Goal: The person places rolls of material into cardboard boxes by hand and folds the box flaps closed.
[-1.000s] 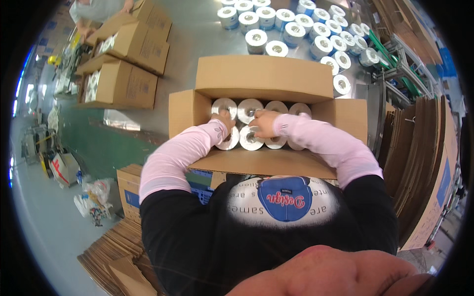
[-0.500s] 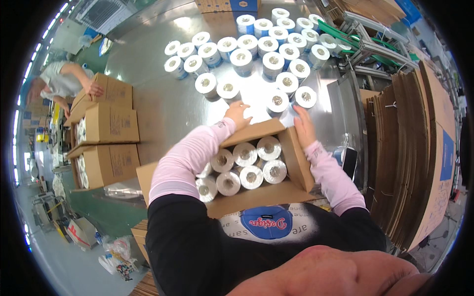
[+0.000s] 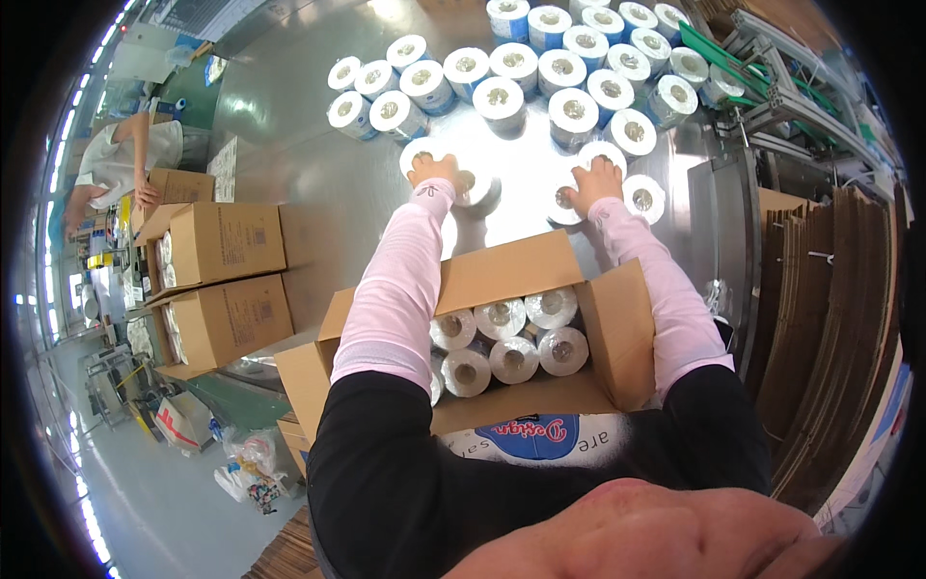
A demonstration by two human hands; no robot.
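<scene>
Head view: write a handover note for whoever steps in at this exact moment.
Left hand rests on a white roll on the metal table; grip not clear.
Right hand rests on another roll, same doubt.
Open cardboard box sits in front of the person, with six or so rolls visible inside.
Done: box partly filled.
Left: many loose rolls stand on the table beyond the hands.

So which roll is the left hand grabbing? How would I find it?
Start at the open cardboard box near the person, then look across the shiny metal table behind it. The left hand rests on a white roll standing apart from the big cluster, the only roll under that hand.
</scene>
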